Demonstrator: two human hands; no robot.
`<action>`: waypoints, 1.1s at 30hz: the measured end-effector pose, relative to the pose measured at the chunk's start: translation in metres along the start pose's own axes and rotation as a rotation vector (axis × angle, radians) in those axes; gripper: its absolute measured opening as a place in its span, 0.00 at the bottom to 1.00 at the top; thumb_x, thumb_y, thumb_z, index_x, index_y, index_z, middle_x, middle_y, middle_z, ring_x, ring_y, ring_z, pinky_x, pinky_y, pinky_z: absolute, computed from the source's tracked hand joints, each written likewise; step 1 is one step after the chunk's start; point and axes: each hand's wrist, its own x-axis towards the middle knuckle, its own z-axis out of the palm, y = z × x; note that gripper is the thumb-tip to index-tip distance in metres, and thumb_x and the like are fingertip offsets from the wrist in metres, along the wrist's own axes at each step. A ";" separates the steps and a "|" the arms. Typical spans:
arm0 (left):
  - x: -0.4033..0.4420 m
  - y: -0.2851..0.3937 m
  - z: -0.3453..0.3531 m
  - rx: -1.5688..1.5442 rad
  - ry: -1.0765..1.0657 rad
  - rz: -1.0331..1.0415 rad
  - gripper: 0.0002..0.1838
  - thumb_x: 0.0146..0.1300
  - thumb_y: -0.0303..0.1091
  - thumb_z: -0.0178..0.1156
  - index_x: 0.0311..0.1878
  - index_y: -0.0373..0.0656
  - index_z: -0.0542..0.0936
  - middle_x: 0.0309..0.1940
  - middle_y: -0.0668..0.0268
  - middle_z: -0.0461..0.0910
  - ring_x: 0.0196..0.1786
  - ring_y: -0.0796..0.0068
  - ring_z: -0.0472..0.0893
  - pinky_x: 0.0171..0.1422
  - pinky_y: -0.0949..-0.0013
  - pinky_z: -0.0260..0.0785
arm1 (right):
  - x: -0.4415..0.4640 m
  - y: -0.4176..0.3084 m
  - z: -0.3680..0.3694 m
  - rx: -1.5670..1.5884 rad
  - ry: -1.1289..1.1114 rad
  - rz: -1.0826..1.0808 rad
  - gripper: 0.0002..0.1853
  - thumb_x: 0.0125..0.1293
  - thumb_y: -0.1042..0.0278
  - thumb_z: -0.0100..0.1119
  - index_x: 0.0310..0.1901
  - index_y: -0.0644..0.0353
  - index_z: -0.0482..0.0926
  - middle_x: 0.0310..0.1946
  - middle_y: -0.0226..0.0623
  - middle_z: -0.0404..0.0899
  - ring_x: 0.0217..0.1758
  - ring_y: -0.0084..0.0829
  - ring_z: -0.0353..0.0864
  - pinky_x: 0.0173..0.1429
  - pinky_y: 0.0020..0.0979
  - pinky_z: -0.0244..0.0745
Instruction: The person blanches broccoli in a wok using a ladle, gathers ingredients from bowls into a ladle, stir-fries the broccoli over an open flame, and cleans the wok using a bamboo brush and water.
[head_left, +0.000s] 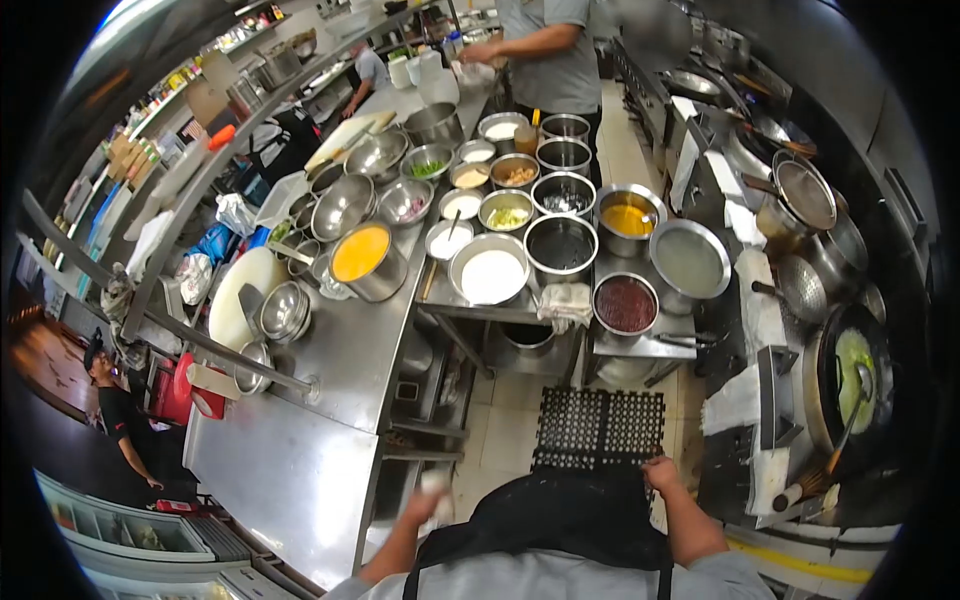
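Observation:
My left hand is low in the view, left of my black apron. Its fingers are closed round something whitish that is blurred. On the other side of the apron, my right hand is closed near the apron's edge; what it holds, if anything, is too small to tell. A wok with green food and a ladle in it sits on the stove at the right. Ahead stand metal pots, among them one of white powder or liquid and one of dark red contents.
A steel counter runs along the left, with a pot of orange liquid and stacked bowls. A black mat lies on the floor ahead. Co-workers stand beyond the pots, at the back, and at far left.

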 end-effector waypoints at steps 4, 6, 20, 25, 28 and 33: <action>-0.012 0.272 -0.068 -0.446 0.208 0.590 0.20 0.49 0.31 0.68 0.47 0.39 0.78 0.41 0.66 0.81 0.43 0.71 0.80 0.49 0.64 0.73 | -0.028 0.074 -0.017 -1.233 -0.415 -0.395 0.12 0.57 0.64 0.62 0.41 0.60 0.82 0.35 0.39 0.83 0.38 0.35 0.81 0.38 0.37 0.76; -0.060 0.367 -0.106 -0.669 0.213 1.106 0.46 0.46 0.28 0.68 0.71 0.40 0.59 0.47 0.67 0.77 0.47 0.73 0.77 0.54 0.66 0.71 | -0.028 0.109 -0.025 -1.154 -0.357 -0.256 0.12 0.57 0.64 0.61 0.41 0.59 0.82 0.35 0.39 0.83 0.38 0.36 0.82 0.39 0.37 0.77; 0.098 0.019 0.033 0.727 -0.189 0.189 0.35 0.48 0.64 0.61 0.49 0.44 0.81 0.49 0.53 0.81 0.51 0.62 0.80 0.57 0.58 0.69 | 0.027 -0.026 -0.023 -0.577 -0.142 -0.083 0.16 0.62 0.54 0.56 0.28 0.59 0.82 0.29 0.40 0.82 0.30 0.38 0.81 0.41 0.39 0.76; -0.062 -0.127 0.027 0.186 -0.125 -0.355 0.36 0.45 0.64 0.64 0.49 0.42 0.81 0.48 0.53 0.81 0.51 0.61 0.80 0.57 0.60 0.70 | 0.003 -0.087 -0.004 -0.186 0.042 0.128 0.09 0.60 0.67 0.62 0.28 0.64 0.80 0.28 0.40 0.82 0.29 0.33 0.82 0.39 0.40 0.77; -0.109 -0.157 0.022 0.060 -0.064 -0.498 0.38 0.43 0.64 0.66 0.48 0.41 0.82 0.48 0.53 0.81 0.50 0.61 0.81 0.57 0.62 0.70 | 0.070 -0.020 -0.008 -0.529 -0.124 0.198 0.08 0.63 0.71 0.58 0.40 0.64 0.81 0.32 0.39 0.82 0.33 0.34 0.81 0.38 0.39 0.76; -0.085 -0.157 0.040 0.020 -0.096 -0.522 0.39 0.40 0.64 0.68 0.48 0.39 0.82 0.47 0.53 0.82 0.49 0.61 0.81 0.57 0.64 0.71 | 0.078 0.032 0.008 -0.671 -0.091 0.476 0.11 0.66 0.66 0.56 0.45 0.59 0.82 0.39 0.36 0.82 0.39 0.31 0.82 0.41 0.37 0.76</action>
